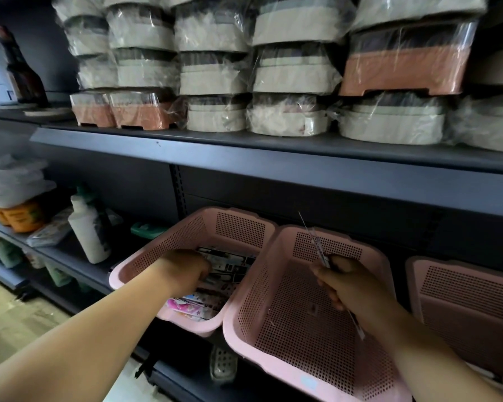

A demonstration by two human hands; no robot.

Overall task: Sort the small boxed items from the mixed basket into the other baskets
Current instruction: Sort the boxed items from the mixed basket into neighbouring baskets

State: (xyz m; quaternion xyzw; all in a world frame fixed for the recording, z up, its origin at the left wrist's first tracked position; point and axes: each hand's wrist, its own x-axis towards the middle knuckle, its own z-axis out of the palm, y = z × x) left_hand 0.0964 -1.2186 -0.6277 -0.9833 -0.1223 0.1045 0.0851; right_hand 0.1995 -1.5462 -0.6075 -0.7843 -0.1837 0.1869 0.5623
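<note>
Three pink perforated baskets stand on a dark shelf. The left basket (145,262) holds several small boxed items (230,265), black-and-white ones at the back and pink ones (186,307) at the front. My left hand (183,271) reaches into it, fingers curled down onto the boxes; whether it grips one is hidden. The middle basket (302,343) shows a bare bottom. Above it my right hand (349,285) holds a thin flat packaged item (317,245), seen edge-on and sticking up and back. The right basket (462,300) is partly cut off.
The shelf above (244,152) overhangs the baskets and carries stacks of plastic-wrapped grey and salmon containers (215,68). To the left stand a white bottle (87,230), orange packs (21,216) and bagged goods. A pale perforated object (222,364) hangs below the baskets.
</note>
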